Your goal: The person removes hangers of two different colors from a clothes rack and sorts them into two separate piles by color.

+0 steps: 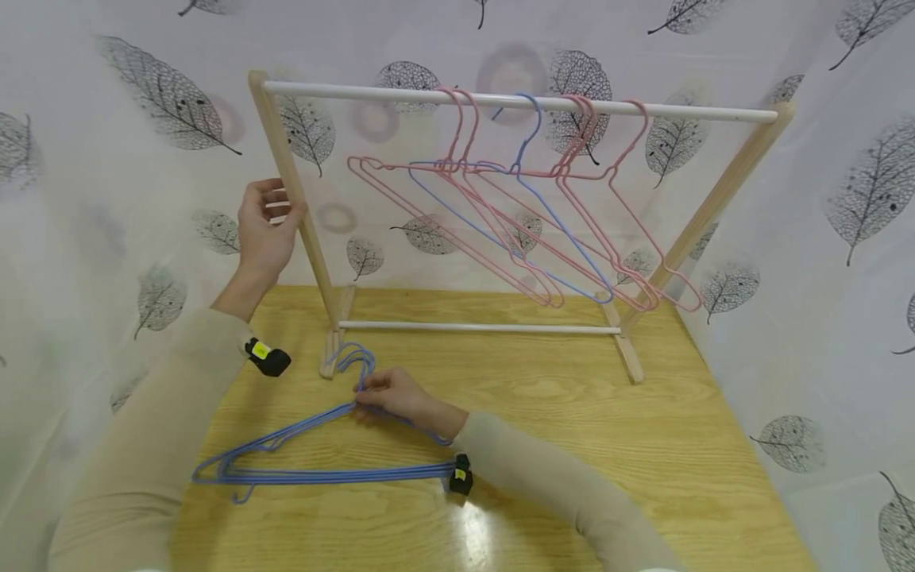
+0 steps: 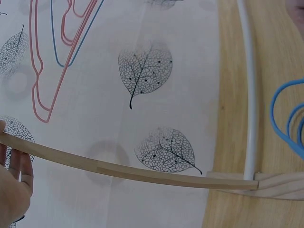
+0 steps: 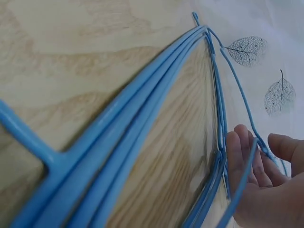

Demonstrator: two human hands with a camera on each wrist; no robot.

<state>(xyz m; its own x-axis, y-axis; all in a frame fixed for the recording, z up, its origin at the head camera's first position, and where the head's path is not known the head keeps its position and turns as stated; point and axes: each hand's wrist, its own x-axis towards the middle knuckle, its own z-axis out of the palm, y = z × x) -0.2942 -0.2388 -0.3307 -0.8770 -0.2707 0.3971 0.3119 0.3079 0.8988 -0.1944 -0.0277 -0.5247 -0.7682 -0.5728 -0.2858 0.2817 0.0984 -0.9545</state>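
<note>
- I judge that the step in hand is to take one blue hanger [image 3: 242, 97] from the blue pile [image 1: 336, 477], which lies on the tabletop [image 1: 357, 524].
- The right grip [image 1: 400, 397] is partly closed, with thumb and forefinger at the neck of this hanger; the other fingers are rather straight. In the right wrist view, the hanger's wire stands apart from the pile.
- The left grip [image 1: 268, 230] is closed on the post [image 1: 313, 254], thumb on one side and fingers on the other, probably to steady it.
- On the rail [image 1: 322, 91] there hang several pink hangers [image 1: 636, 221] and a hung blue one [image 1: 538, 119].
- The next move, in my opinion, calls for a firm pinch on one neck only, then for raising this hanger free and turning its hook toward the rail. The wires lie close, so a neighbour could catch and come too.
- How many hangers make the pile, I cannot count, because they overlap. Its right end is hidden near the right sleeve [image 1: 543, 469].
- How firmly the right thumb presses is hard to make out. The left fingertips are partly behind the post, and the left wrist view cuts this grip off at its edge.
</note>
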